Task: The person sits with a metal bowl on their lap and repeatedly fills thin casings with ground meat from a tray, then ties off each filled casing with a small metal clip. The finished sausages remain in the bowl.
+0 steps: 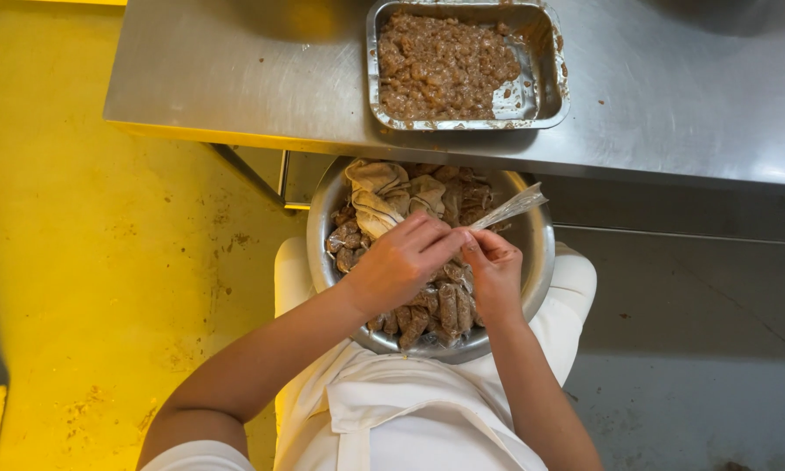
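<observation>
A round steel bowl sits on the person's lap, just near of the steel bench, heaped with small clear plastic packets of brown filling and crumpled beige cloth at its far side. On the bench, far of the bowl, a rectangular steel tray holds brown lumpy mix. Over the bowl, the left hand and right hand meet, fingers of both pinched on a clear plastic sleeve angling far-right.
</observation>
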